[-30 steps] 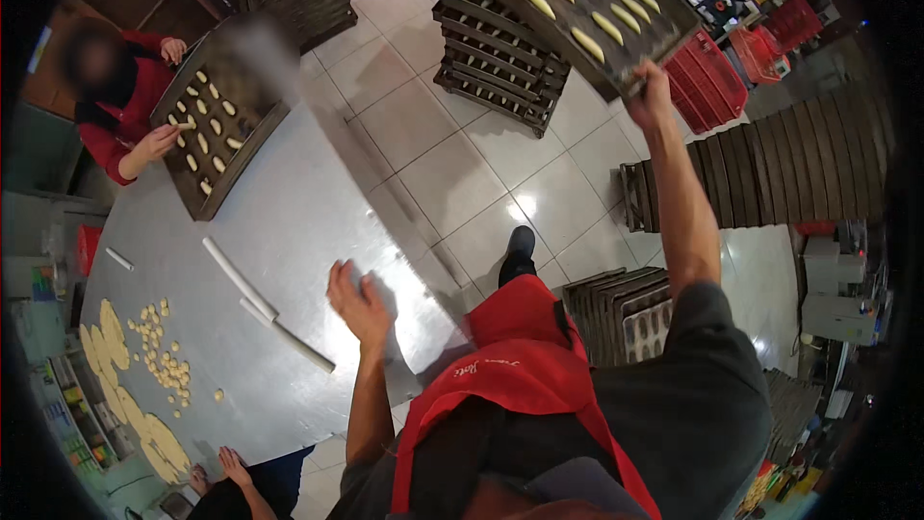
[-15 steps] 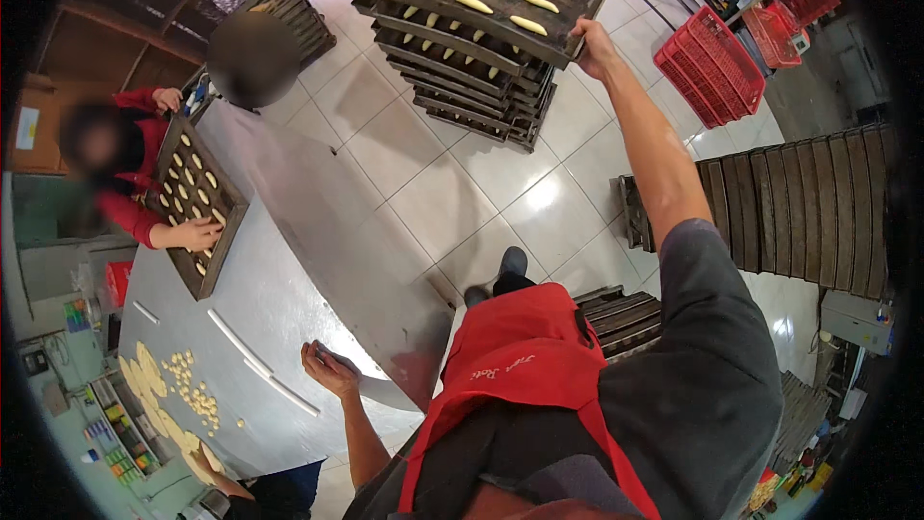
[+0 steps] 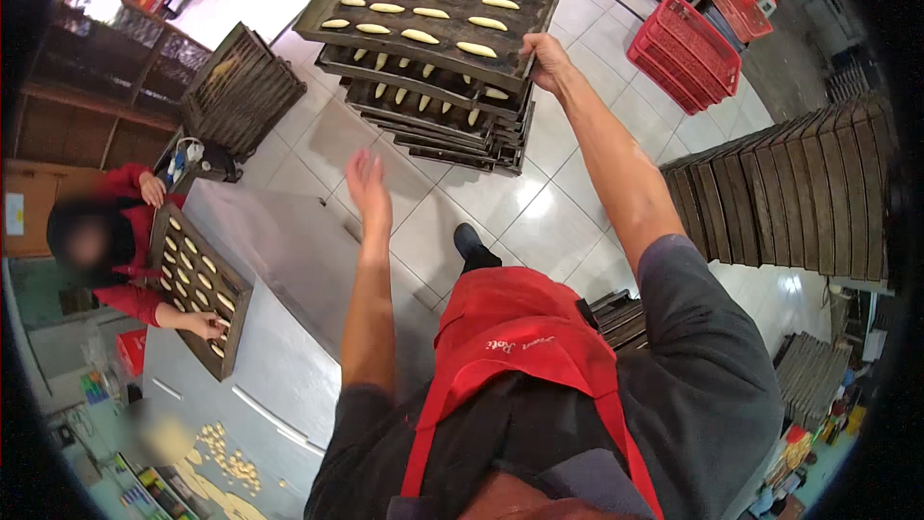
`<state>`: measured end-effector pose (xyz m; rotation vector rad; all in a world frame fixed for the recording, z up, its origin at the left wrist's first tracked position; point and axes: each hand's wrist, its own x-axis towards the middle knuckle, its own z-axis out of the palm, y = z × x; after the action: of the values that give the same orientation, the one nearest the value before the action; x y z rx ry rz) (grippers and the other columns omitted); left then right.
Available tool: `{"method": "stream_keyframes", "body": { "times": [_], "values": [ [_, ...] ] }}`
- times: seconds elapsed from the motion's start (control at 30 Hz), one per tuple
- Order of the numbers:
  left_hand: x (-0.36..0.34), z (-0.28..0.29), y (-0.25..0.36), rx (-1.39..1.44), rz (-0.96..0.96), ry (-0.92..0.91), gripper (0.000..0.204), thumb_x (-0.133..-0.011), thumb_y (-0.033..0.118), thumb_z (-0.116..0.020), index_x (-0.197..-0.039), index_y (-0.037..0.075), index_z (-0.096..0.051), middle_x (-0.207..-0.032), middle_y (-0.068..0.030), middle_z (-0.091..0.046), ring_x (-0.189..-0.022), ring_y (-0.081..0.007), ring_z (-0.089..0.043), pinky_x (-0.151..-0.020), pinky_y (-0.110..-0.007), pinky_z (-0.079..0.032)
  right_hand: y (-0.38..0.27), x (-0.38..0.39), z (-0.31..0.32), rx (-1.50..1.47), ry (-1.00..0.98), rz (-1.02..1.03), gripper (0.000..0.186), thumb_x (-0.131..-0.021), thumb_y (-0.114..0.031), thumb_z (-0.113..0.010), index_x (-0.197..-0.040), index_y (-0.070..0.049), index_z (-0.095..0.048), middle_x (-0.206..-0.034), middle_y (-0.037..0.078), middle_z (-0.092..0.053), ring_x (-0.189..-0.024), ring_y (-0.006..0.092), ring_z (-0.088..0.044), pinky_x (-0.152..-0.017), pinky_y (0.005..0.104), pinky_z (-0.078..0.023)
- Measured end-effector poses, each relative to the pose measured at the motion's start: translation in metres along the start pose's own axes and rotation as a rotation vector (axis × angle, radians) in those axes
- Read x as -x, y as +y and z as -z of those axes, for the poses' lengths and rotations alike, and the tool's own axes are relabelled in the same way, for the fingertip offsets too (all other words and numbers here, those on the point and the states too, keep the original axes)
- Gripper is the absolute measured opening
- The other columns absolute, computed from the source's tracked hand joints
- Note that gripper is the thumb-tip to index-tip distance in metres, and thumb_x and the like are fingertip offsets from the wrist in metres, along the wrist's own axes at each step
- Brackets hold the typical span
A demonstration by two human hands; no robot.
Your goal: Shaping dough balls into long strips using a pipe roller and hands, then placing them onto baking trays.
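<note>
My right hand (image 3: 544,63) is closed on the right front corner of a dark metal tray (image 3: 525,14) holding rows of long pale dough pieces (image 3: 421,36). This tray lies at the top of a tall pile of similar loaded trays (image 3: 438,140), slightly askew. My left hand (image 3: 371,188) is raised in front of the pile, fingers apart, holding nothing. A steel table (image 3: 298,347) is to my lower left, with rolling rods (image 3: 269,409), small dough pieces (image 3: 231,462) and flat dough sheets.
A co-worker (image 3: 115,299) in red handles another tray (image 3: 236,347) at the table. Red crates (image 3: 683,53) stand at the upper right, a long row of stacked trays (image 3: 770,183) at the right, more trays (image 3: 231,87) at the back left. Tiled floor (image 3: 520,212) lies around my feet.
The tray in my right hand has moved left and sits squarer over the pile. My left hand has left the table and reached forward toward the trays. My view has shifted.
</note>
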<state>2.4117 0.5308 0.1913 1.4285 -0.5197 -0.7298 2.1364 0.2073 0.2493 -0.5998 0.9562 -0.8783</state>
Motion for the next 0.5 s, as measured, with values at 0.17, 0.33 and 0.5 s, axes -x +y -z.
{"method": "stream_keyframes", "body": {
  "times": [0.17, 0.33, 0.5],
  "values": [
    [-0.133, -0.082, 0.028, -0.014, 0.482, 0.144, 0.128, -0.078, 0.061, -0.091, -0.17, -0.001, -0.028, -0.171, -0.0219, -0.034, -0.157, -0.0364, -0.037, -0.123, -0.06, -0.039, 0.006, -0.009, -0.015, 0.105, -0.085, 0.001, 0.018, -0.076, 0.0, -0.062, -0.07, -0.012, -0.049, -0.067, 0.002, -0.045, -0.057, 0.0183, -0.047, -0.051, 0.0382, -0.038],
    [-0.174, -0.123, 0.014, 0.01, 0.465, 0.111, 0.094, -0.08, 0.033, -0.082, -0.149, -0.015, -0.04, -0.15, -0.0244, -0.05, -0.13, -0.0343, -0.058, -0.108, -0.057, -0.053, 0.006, -0.01, 0.008, 0.131, -0.028, 0.006, 0.017, -0.074, 0.0, -0.061, -0.07, -0.012, -0.05, -0.064, 0.001, -0.045, -0.053, 0.0168, -0.045, -0.048, 0.0381, -0.036],
    [-0.144, -0.117, -0.017, 0.398, 0.499, 0.147, 0.049, -0.078, 0.007, -0.059, -0.126, -0.004, -0.061, -0.122, -0.0169, -0.067, -0.111, -0.0327, -0.068, -0.097, -0.053, -0.062, 0.027, 0.017, 0.005, 0.026, -0.03, 0.061, 0.015, -0.072, 0.001, -0.06, -0.085, -0.006, -0.059, -0.07, 0.001, -0.05, -0.056, 0.0156, -0.05, -0.05, 0.0365, -0.043]
  ]
}}
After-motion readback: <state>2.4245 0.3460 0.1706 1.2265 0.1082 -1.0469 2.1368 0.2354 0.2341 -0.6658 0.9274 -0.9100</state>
